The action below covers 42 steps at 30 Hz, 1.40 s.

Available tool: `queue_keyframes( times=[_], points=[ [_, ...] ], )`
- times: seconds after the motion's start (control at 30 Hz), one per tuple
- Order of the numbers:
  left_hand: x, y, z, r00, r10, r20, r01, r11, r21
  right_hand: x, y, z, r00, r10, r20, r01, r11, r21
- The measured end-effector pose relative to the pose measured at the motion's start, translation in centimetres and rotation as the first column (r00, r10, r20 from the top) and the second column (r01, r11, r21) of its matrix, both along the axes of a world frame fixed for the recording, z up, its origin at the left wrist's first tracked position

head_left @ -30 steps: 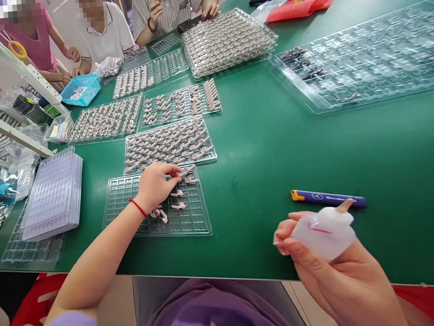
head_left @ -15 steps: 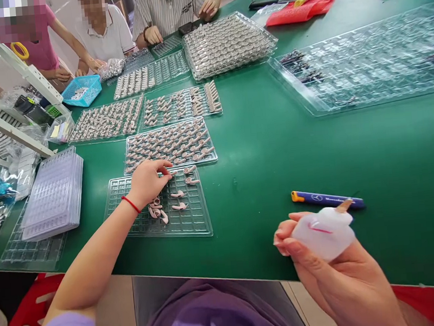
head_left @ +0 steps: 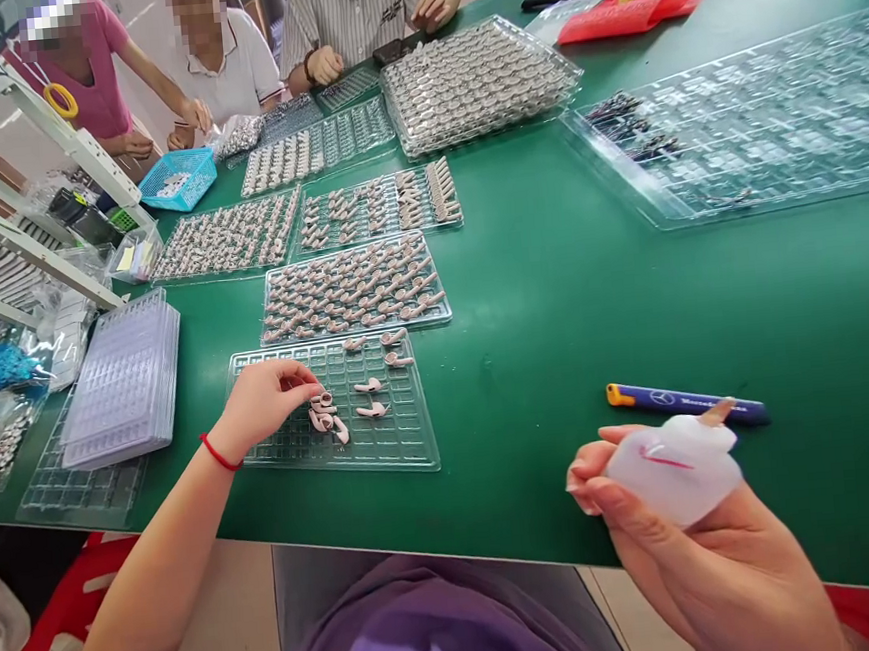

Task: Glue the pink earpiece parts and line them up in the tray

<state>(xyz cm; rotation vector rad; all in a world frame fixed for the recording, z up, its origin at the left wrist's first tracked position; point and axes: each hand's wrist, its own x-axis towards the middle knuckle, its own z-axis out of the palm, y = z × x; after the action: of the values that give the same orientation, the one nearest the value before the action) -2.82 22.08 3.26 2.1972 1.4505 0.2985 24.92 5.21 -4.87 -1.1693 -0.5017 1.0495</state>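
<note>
My left hand (head_left: 264, 401), with a red string round the wrist, hovers over the near clear grid tray (head_left: 405, 438), fingers curled into a pinch on something too small to make out. A few small pink parts (head_left: 326, 414) lie in that tray just right of the fingertips. Low at the right, my right hand (head_left: 694, 566) grips a small translucent white squeeze bottle (head_left: 672, 469) with a tan nozzle pointing up and right.
More trays full of pink parts (head_left: 352, 290) run toward the far side of the green table (head_left: 537, 287). A stack of empty trays (head_left: 123, 380) sits at left. A blue pen (head_left: 685, 404) lies near the bottle. Other people (head_left: 357, 16) work at the far end.
My left hand has drawn back from the tray's far edge toward me and to the left, over the tray's near-left cells. The right hand with the bottle has stayed put.
</note>
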Motion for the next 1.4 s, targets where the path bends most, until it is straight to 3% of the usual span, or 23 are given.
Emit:
queue_keyframes(
  times=[0.3, 0.57, 0.9, 1.07, 1.13, 1.23, 1.4],
  points=[
    [1.0, -0.8, -0.3, 0.995, 0.042, -0.095, -0.036, 0.997, 0.072, 0.1, 0.0, -0.2, 1.000, 0.008, -0.016, -0.008, 1.000, -0.029],
    [1.5, -0.4, -0.5, 0.997, -0.009, -0.078, 0.011, 1.000, 0.027, 0.2, 0.1, -0.4, 1.000, 0.022, 0.000, -0.022, 1.000, 0.004],
    [1.1, -0.4, -1.1, 0.995, 0.042, 0.095, -0.048, 0.997, 0.066, 0.3, -0.1, -0.8, 0.999, 0.020, -0.030, -0.019, 1.000, 0.002],
    [2.1, -3.1, -0.8, 0.948, 0.077, 0.308, -0.128, 0.981, 0.149, 0.3, -0.5, -1.0, 0.997, 0.057, 0.058, -0.056, 0.998, -0.016],
    [2.7, -5.4, -0.9, 0.905, 0.068, 0.419, -0.111, 0.991, 0.079, 0.0, -1.0, -0.6, 0.987, 0.089, 0.133, -0.082, 0.995, -0.055],
    [3.2, -9.4, -1.6, 0.798, 0.115, 0.592, -0.032, 0.988, -0.150, -0.9, -2.1, 0.1, 0.957, 0.150, 0.249, -0.123, 0.985, -0.123],
    [3.1, -13.9, -3.2, 0.634, 0.387, 0.669, 0.028, 0.854, -0.520, -2.2, -3.5, 0.2, 0.862, 0.278, 0.423, -0.287, 0.957, -0.044]
  ],
)
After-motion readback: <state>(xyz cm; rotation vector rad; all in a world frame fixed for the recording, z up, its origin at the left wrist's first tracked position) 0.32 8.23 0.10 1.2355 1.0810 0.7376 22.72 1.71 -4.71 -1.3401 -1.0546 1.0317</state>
